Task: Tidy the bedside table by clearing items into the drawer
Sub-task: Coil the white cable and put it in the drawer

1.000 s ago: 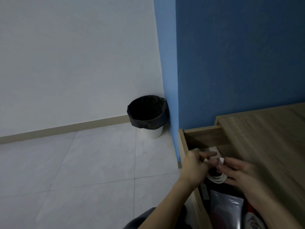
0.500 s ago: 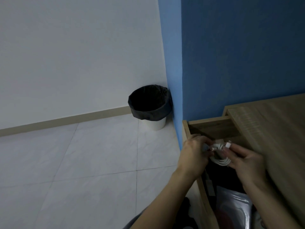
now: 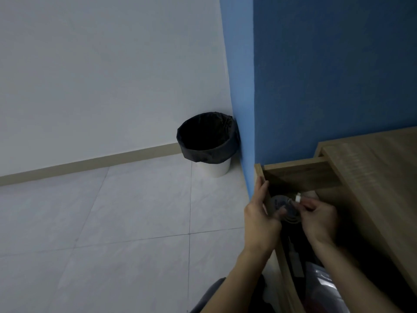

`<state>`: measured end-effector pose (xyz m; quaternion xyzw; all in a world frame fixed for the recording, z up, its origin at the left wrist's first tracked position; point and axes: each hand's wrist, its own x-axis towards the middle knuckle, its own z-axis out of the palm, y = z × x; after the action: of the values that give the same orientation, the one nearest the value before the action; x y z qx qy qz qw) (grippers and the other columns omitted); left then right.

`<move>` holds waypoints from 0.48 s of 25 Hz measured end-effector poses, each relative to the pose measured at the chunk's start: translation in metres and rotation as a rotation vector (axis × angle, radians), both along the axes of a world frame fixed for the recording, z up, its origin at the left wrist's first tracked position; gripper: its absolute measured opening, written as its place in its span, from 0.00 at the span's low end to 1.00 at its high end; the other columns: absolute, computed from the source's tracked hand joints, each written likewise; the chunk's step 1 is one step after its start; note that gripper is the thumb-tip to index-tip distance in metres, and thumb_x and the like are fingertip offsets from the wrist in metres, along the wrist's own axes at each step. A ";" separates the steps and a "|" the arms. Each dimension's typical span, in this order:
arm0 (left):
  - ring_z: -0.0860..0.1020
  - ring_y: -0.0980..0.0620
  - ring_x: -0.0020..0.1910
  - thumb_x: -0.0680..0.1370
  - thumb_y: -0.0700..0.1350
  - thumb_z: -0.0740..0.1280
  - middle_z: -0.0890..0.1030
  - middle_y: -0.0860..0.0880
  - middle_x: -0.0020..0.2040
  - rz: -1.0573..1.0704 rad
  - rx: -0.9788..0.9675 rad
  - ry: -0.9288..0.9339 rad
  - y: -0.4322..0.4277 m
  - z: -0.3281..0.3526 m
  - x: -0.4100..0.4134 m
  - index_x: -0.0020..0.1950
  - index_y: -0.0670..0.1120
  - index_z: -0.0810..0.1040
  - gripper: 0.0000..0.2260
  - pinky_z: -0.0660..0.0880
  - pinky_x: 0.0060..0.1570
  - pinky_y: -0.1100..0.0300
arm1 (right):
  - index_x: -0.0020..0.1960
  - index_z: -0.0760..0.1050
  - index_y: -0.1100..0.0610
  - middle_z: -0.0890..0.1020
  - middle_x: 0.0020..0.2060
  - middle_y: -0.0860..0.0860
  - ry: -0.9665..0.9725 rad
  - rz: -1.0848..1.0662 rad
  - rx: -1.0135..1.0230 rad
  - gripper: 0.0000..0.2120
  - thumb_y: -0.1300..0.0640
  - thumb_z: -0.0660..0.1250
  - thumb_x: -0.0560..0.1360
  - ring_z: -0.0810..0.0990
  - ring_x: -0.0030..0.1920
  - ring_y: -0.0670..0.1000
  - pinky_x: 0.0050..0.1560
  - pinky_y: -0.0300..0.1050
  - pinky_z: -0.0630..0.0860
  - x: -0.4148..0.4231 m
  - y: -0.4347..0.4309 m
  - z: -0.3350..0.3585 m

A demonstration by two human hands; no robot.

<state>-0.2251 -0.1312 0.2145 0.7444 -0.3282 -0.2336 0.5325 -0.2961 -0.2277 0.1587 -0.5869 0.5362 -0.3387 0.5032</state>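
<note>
white wall, blue wall, pale tiled floor, lined bin

No text, label, brand or number can be read. A round bluish item at the open drawer bears dark marks too blurred to make out, and the plastic packet lying lower in the drawer shows no legible print.

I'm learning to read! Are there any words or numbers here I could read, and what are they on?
Nothing here can be read.
Round blue-grey thing in the drawer: too blurred to read.
Plastic bag in the drawer: too dark and blurred.
White cable, bin, walls: no writing seen.
</note>
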 end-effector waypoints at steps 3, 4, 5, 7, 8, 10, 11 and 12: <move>0.62 0.60 0.73 0.72 0.32 0.68 0.62 0.58 0.76 -0.006 -0.031 0.098 0.003 -0.002 0.002 0.74 0.49 0.65 0.32 0.67 0.70 0.56 | 0.53 0.79 0.67 0.82 0.49 0.60 0.079 -0.027 -0.042 0.11 0.66 0.68 0.72 0.79 0.51 0.57 0.50 0.42 0.68 0.005 -0.001 -0.007; 0.62 0.60 0.73 0.72 0.31 0.67 0.62 0.58 0.75 -0.010 -0.035 0.122 0.004 -0.002 0.003 0.73 0.49 0.66 0.32 0.66 0.71 0.56 | 0.53 0.79 0.67 0.82 0.49 0.61 0.108 -0.032 -0.054 0.10 0.66 0.67 0.72 0.80 0.52 0.59 0.51 0.43 0.69 0.006 -0.001 -0.008; 0.62 0.60 0.73 0.72 0.31 0.67 0.62 0.58 0.75 -0.010 -0.041 0.142 0.004 -0.002 0.003 0.73 0.49 0.66 0.31 0.66 0.71 0.56 | 0.52 0.79 0.67 0.82 0.49 0.62 0.131 -0.025 -0.056 0.09 0.66 0.67 0.72 0.80 0.52 0.61 0.51 0.43 0.69 0.008 -0.002 -0.009; 0.63 0.59 0.73 0.72 0.30 0.66 0.63 0.58 0.75 -0.005 -0.060 0.166 0.003 -0.003 0.004 0.72 0.48 0.68 0.30 0.66 0.71 0.56 | 0.51 0.79 0.67 0.83 0.49 0.62 0.163 0.005 -0.077 0.08 0.66 0.66 0.73 0.80 0.51 0.61 0.50 0.44 0.70 0.011 -0.004 -0.009; 0.63 0.59 0.73 0.72 0.30 0.65 0.64 0.58 0.75 -0.003 -0.064 0.175 0.003 -0.004 0.006 0.72 0.48 0.68 0.30 0.66 0.71 0.56 | 0.51 0.79 0.67 0.82 0.49 0.62 0.178 0.022 -0.104 0.08 0.66 0.67 0.73 0.80 0.51 0.61 0.51 0.45 0.71 0.013 -0.005 -0.009; 0.63 0.59 0.73 0.71 0.30 0.64 0.64 0.59 0.74 -0.004 -0.066 0.199 0.003 -0.007 0.008 0.71 0.50 0.69 0.30 0.66 0.71 0.53 | 0.53 0.79 0.67 0.81 0.53 0.63 0.282 0.079 -0.217 0.10 0.66 0.66 0.73 0.78 0.56 0.62 0.57 0.51 0.71 0.012 -0.003 -0.010; 0.63 0.59 0.73 0.71 0.30 0.63 0.64 0.60 0.74 -0.008 -0.068 0.213 0.003 -0.009 0.008 0.71 0.50 0.70 0.30 0.66 0.71 0.52 | 0.57 0.77 0.66 0.79 0.57 0.63 0.366 0.149 -0.297 0.13 0.66 0.65 0.73 0.75 0.60 0.62 0.62 0.53 0.69 0.011 0.000 -0.015; 0.62 0.60 0.74 0.71 0.30 0.63 0.64 0.60 0.74 -0.011 -0.068 0.220 0.003 -0.010 0.008 0.71 0.50 0.70 0.30 0.65 0.72 0.51 | 0.61 0.74 0.65 0.75 0.63 0.62 0.443 0.248 -0.353 0.16 0.65 0.64 0.73 0.72 0.64 0.62 0.66 0.54 0.67 0.008 0.003 -0.018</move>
<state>-0.2166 -0.1282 0.2045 0.6939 -0.2796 -0.3059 0.5888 -0.2879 -0.2250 0.1411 -0.7858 0.4900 -0.2267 0.3017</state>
